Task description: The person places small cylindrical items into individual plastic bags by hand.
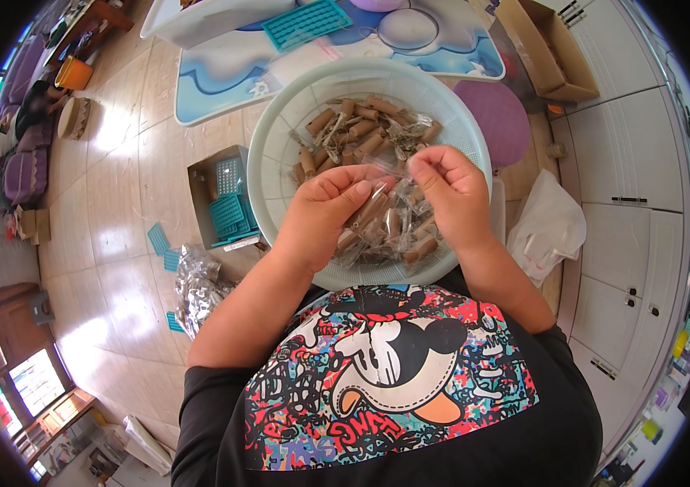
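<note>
A large pale green plastic basket (268,105) with perforated sides sits in front of me. Loose brown cylinders (371,144) lie in its far part, mixed with thin grey-green dry scraps. Nearer to me are brown pieces in clear film (422,235). Above the basket, my left hand (324,207) is closed, with thumb and fingers pinching a clear plastic wrapper (389,165). The other side of this film is pinched by my right hand (452,195). Whether a piece sits inside the wrapper is hard to make out.
Left of the basket, a cardboard box (205,199) holds teal plastic trays. Shiny clear packets (195,284) lie beside it on the floor. Beyond stands a low blue-and-white table (215,85) with a teal tray (304,26). A purple round stool (495,122) and white plastic bag (548,227) are at right.
</note>
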Demonstrator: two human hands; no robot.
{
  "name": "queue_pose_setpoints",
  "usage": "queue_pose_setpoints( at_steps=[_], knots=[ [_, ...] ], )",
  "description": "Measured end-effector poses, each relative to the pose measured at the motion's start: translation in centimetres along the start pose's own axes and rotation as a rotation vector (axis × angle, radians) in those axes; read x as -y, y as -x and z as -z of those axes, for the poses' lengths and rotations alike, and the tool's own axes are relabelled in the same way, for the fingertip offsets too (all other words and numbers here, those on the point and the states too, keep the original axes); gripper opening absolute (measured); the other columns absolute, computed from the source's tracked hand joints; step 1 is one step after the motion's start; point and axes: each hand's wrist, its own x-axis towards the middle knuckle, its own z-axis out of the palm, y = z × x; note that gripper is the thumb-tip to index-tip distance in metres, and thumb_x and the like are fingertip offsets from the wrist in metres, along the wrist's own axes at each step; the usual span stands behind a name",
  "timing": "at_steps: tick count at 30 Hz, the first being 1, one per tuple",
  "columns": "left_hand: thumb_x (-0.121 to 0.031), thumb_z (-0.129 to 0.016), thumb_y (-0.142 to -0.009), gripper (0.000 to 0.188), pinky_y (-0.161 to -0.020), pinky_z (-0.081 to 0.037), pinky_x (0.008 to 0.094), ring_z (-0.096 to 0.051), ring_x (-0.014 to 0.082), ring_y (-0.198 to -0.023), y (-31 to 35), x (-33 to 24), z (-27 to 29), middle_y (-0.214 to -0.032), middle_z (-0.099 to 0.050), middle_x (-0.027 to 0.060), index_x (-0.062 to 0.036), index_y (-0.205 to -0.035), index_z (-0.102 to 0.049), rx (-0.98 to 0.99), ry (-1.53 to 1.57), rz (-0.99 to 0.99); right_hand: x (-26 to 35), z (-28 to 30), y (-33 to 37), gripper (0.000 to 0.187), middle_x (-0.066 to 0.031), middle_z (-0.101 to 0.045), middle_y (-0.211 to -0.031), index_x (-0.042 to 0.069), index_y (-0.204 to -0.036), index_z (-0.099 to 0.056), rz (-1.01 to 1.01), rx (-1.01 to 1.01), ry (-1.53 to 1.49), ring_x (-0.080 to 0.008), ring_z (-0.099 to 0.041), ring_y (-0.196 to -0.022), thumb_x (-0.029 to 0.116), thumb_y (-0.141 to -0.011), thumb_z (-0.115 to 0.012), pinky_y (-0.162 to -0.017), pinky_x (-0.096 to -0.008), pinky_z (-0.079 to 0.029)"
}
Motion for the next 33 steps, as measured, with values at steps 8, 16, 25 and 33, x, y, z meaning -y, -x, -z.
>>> queue_pose_setpoints(
  at_steps=[8, 16, 25, 33],
  knots=[
    [-0.005, -0.059, -0.083, 0.015, -0.074, -0.046, 0.0200, -0.056, 0.0098, -0.083, 0.3, 1.1, 0.0, -0.091, -0.058, 0.0068, -0.0017, -0.094, -0.050, -0.160, -0.219, -0.190, -0.9, -0.4, 1.0, 0.030, 0.0050, -0.051, -0.069, 0.001, -0.100, -0.054, -0.177, 0.262, -0.021, 0.0000, -0.040, -0.057, 0.008, -0.075, -0.069, -0.051, -0.0147, -0.034],
    [-0.008, -0.062, -0.081, 0.019, -0.072, -0.046, 0.0224, -0.056, 0.0101, -0.080, 1.2, 0.7, 0.8, -0.089, -0.058, 0.0045, -0.0022, -0.096, -0.052, -0.010, -0.007, -0.032, 0.1, -0.7, 1.7, 0.028, 0.0032, -0.055, -0.079, 0.001, -0.102, -0.054, -0.066, 0.221, -0.091, 0.0001, -0.047, -0.065, 0.005, -0.076, -0.067, -0.056, -0.0150, -0.040],
    [-0.009, -0.060, -0.082, 0.018, -0.075, -0.046, 0.0236, -0.056, 0.0107, -0.083, 1.4, 1.7, 0.9, -0.092, -0.059, 0.0040, -0.0027, -0.098, -0.054, 0.012, 0.052, -0.075, 0.7, -0.7, 2.2, 0.026, -0.0001, -0.057, -0.079, 0.000, -0.101, -0.057, -0.016, 0.225, 0.000, -0.0019, -0.049, -0.065, 0.008, -0.078, -0.065, -0.057, -0.0165, -0.041],
    [0.001, -0.059, -0.081, 0.015, -0.074, -0.044, 0.0213, -0.053, 0.0097, -0.086, 2.6, 2.2, -0.9, -0.094, -0.056, 0.0053, 0.0021, -0.095, -0.055, 0.069, -0.288, -0.417, 0.9, -0.5, 3.0, 0.012, -0.0036, -0.059, -0.073, -0.001, -0.087, -0.057, 0.270, 0.247, 0.125, -0.0026, -0.049, -0.060, 0.009, -0.081, -0.062, -0.052, -0.0183, -0.038]
  ],
)
